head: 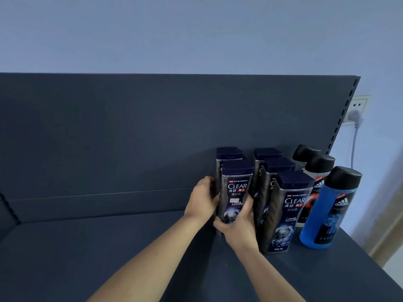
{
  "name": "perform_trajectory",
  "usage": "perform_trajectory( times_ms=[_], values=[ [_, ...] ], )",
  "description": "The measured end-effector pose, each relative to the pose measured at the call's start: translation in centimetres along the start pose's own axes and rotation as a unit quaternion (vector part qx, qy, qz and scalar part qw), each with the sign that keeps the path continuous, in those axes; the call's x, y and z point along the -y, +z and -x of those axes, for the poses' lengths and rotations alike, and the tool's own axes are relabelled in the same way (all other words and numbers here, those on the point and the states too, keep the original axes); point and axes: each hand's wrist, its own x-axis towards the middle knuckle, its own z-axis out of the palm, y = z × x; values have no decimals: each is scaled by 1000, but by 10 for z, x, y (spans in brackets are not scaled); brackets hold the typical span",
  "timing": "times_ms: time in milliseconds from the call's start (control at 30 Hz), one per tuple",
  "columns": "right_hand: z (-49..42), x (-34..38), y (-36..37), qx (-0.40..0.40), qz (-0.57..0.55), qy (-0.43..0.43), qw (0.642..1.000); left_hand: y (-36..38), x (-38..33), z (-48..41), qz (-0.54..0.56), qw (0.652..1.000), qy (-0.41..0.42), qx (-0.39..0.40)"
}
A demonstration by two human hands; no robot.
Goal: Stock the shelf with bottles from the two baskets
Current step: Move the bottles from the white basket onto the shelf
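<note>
On shelf [109,247], both hands clasp front Clear bottle [236,188]: left hand [201,198] on its side, right hand [238,227] at base. Square it behind-aligned, label forward, then let go gently.

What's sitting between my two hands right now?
In the head view, the front Clear bottle of the left column stands between the left hand and right hand, both gripping its sides.

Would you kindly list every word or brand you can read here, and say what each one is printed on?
"CLEAR": held Clear bottle, gripped by left hand and right hand.
"CLEAR": front Clear bottle.
"adidas", "NEW": blue bottle.
"adidas", "NEW": clear bottle behind, partly hidden.
Chinese text and small print: too blurred to read.
</note>
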Motion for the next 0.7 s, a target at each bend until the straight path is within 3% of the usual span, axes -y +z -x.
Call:
perform_trajectory(
  times_ms=[200,400,533,700],
  values=[
    [1,-2,2,-6,-4,2,1000,6,9,-1,45,999,-16,2],
    [1,-5,5,-11,18,13,1000,-4,12,4,15,999,-31,7],
    [6,-9,4,26,51,21,998,-30,4,27,-71,997,-38,-13],
    [37,-3,-7,73,-6,87,994,-75,-13,88,-185,974,-108,-67]
  ],
)
